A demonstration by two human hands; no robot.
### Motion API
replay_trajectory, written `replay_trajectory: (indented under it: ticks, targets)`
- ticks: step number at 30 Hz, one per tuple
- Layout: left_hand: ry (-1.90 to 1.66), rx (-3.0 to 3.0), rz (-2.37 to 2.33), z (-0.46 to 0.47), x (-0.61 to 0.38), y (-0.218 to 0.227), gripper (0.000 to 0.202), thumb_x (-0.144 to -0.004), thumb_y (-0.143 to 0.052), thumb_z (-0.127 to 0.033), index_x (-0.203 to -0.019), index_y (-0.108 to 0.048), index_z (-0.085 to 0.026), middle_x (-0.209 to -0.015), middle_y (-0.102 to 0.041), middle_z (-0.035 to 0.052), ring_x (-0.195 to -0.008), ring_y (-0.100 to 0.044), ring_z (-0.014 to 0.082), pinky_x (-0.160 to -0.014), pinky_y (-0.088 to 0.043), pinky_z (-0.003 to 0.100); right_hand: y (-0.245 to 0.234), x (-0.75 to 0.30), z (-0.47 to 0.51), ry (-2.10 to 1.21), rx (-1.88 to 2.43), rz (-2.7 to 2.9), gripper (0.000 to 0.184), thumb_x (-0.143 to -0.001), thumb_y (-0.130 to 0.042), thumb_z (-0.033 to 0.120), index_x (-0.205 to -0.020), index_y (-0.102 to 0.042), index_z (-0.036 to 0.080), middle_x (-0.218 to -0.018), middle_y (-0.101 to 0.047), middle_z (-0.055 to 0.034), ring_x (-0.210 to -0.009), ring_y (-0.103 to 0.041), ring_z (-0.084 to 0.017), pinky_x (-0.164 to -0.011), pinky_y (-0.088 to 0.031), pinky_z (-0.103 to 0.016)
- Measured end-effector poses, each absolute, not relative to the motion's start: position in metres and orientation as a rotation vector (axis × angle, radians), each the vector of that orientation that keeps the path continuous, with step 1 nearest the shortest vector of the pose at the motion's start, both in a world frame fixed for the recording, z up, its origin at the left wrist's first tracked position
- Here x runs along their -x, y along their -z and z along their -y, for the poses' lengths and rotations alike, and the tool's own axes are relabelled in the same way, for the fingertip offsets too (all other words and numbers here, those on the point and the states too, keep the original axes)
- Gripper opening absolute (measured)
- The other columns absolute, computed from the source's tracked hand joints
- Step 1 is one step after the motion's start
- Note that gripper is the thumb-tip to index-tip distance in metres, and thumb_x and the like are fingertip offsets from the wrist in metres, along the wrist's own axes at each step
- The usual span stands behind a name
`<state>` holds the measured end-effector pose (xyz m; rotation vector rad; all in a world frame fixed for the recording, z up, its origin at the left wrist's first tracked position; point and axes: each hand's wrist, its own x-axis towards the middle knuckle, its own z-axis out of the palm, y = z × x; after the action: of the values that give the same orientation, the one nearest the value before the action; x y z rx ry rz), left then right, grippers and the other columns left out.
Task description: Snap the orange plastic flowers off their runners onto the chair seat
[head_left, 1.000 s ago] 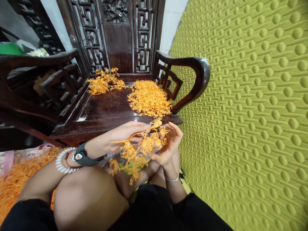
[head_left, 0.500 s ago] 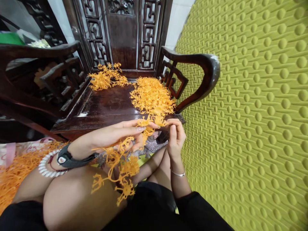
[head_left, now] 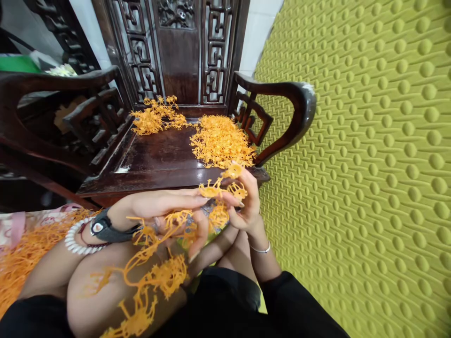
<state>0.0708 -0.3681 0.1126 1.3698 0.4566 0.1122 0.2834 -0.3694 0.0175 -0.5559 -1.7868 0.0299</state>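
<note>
Tiled room, white wall (head_left: 262, 28) behind; a dark carved chair (head_left: 178, 70) faces the seated person, with a studded yellow-green panel (head_left: 369, 164) along the right.

Nearest: orange sprig (head_left: 167, 277), branched, with spidery, flower-like heads; lower end hangs over the bare knee (head_left: 105, 300), upper end between the hands. One piece or several tangled: cannot tell. Left hand (head_left: 165, 204) holds it, stems caught between partly extended fingers. Right hand (head_left: 250, 197) curls beside the upper heads, index fingertip at the topmost one; whether thumb and finger pinch it, cannot tell.

Handling, judged: very light, thin, flexible plastic-like material; springy stems, little slip. Likely to snag on its own tips; slender necks may bend or come away if tugged. Best hold: the thicker stem near a fork, with a light pinch just under a head.

Lower left: loose orange strands (head_left: 38, 253) beside pink-and-white cloth (head_left: 16, 227).

Beyond the hands: chair seat (head_left: 158, 152), worn at the edge. Dense orange heap (head_left: 223, 143) at its right side, smaller branched bunch (head_left: 155, 117) at back left.

Farthest left: green object (head_left: 17, 63), identity unclear.
</note>
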Motion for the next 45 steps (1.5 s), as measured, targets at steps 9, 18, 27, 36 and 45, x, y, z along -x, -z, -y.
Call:
replay_trajectory:
  ticks: [9,18,27,36,45]
  targets:
    - [-0.207,-1.318,-0.521,0.357,-0.073,-0.095,0.033,-0.096,-0.037,-0.042,-0.094,-0.056,-0.015,-0.044,-0.050,-0.0031,-0.035,-0.033,0.0057,-0.039,-0.027,0.017,-0.028,-0.269,0.384,-0.552,0.581,1.287,0.028,-0.090,-0.045,0.044,-0.077,-0.050,0.020,-0.061,-0.043,0.0024,-0.051,-0.039,-0.011,-0.049,-0.035,-0.025]
    - [-0.209,-1.401,-0.517,0.355,-0.076,-0.089,0.023,-0.094,-0.045,-0.031,-0.096,-0.057,-0.012,-0.053,-0.047,-0.0051,-0.048,-0.038,0.0065,-0.052,-0.034,0.018,-0.034,-0.288,0.377,-0.603,0.802,1.218,0.029,-0.089,-0.057,0.030,-0.066,-0.044,0.019,-0.060,-0.050,0.0033,-0.052,-0.045,-0.007,-0.049,-0.036,-0.021]
    - [-0.246,-1.345,-0.485,0.351,-0.068,-0.085,0.026,-0.094,-0.047,-0.031,-0.099,-0.064,-0.012,-0.052,-0.041,-0.0055,-0.044,-0.027,0.0050,-0.046,-0.025,0.018,-0.042,-0.294,0.389,-0.992,0.957,1.463,0.024,-0.095,-0.042,0.044,-0.090,-0.050,0.021,-0.056,-0.040,0.0061,-0.045,-0.032,-0.006,-0.043,-0.026,-0.020]
    - [-0.283,-1.427,-0.558,0.353,-0.067,-0.090,0.026,-0.093,-0.046,-0.029,-0.095,-0.063,-0.010,-0.049,-0.039,-0.0066,-0.043,-0.024,0.0054,-0.046,-0.023,0.020,-0.040,-0.290,0.398,-0.841,1.097,1.800,0.054,-0.069,-0.077,0.035,-0.112,-0.046,0.022,-0.082,-0.058,0.0004,-0.064,-0.052,-0.011,-0.057,-0.045,-0.023]
    - [-0.311,-1.310,-0.547,0.353,-0.066,-0.090,0.024,-0.092,-0.048,-0.027,-0.091,-0.063,-0.010,-0.049,-0.038,-0.0062,-0.044,-0.025,0.0056,-0.047,-0.025,0.019,-0.023,-0.295,0.390,0.004,0.856,2.018,0.060,-0.083,-0.047,0.009,-0.140,-0.035,0.024,-0.114,-0.059,-0.0088,-0.095,-0.059,-0.019,-0.079,-0.052,-0.033]
